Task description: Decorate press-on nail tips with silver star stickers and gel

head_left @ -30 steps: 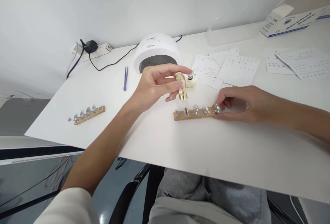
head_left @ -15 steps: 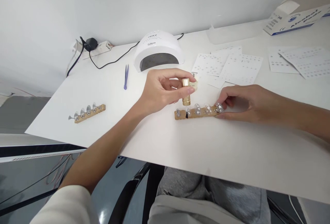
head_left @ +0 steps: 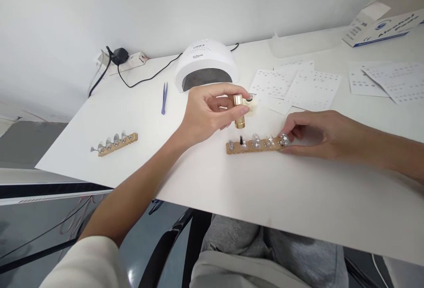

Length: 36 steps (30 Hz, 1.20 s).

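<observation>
Between the fingertips of my left hand [head_left: 215, 107] is a gold-capped nail polish brush [head_left: 239, 112], its dark bristles pointing down. A small pale nail polish bottle [head_left: 251, 106] is held beside the cap in the same fingers. Just below, the bristles are at a clear nail tip with white star shapes [head_left: 244, 144]; whether they touch it I cannot tell. My right hand [head_left: 318, 133] grips the right end of a wooden nail stand [head_left: 248, 149] between thumb and fingers. Several clear nail tips stand along it.
A second wooden nail stand [head_left: 117, 145] with tips lies on the left. Purple tweezers [head_left: 164, 98] lie nearer a white nail lamp [head_left: 205, 65]. Sticker sheets [head_left: 313, 89] spread behind my right hand. An alcohol pad box [head_left: 380, 27] stands at the back right; a power strip [head_left: 135, 60] is back left.
My left hand has raised the brush slightly, and the bristles have shifted from the stand's front edge up to the star-patterned tip. My right hand keeps its grip on the stand.
</observation>
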### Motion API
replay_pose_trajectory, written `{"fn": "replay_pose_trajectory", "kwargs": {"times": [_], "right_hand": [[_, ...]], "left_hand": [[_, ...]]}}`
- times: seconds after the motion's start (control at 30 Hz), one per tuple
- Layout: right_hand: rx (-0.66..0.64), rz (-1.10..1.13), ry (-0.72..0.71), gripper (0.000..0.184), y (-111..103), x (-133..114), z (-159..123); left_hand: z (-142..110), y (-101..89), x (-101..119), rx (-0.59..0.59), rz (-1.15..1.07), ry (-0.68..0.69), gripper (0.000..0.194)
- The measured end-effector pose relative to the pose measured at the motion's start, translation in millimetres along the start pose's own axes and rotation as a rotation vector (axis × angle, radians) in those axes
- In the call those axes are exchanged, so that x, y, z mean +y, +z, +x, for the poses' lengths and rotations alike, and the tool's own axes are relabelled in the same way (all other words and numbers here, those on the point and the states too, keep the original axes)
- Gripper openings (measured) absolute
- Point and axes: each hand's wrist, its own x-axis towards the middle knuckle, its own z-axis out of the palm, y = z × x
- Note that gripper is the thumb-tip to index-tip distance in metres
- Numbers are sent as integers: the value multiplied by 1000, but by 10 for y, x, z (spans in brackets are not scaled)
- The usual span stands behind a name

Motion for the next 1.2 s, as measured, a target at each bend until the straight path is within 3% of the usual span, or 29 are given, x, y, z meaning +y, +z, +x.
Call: {"fn": "replay_pose_trajectory", "kwargs": {"times": [0.5,0.83,1.03,1.2], "right_hand": [[5,26,-1,36,8,3,-5],[24,33,-15,36,25,23,-4],[51,33,-32,39,35,39,4],[50,22,-38,39,31,18,0]], "left_hand": [[43,-62,-92,162,54,28,8],[27,-81,-61,26,-39,-49,19],[12,-29,-37,45,-59,-40,13],[-26,42,6,-8,-107,-35,11]]}}
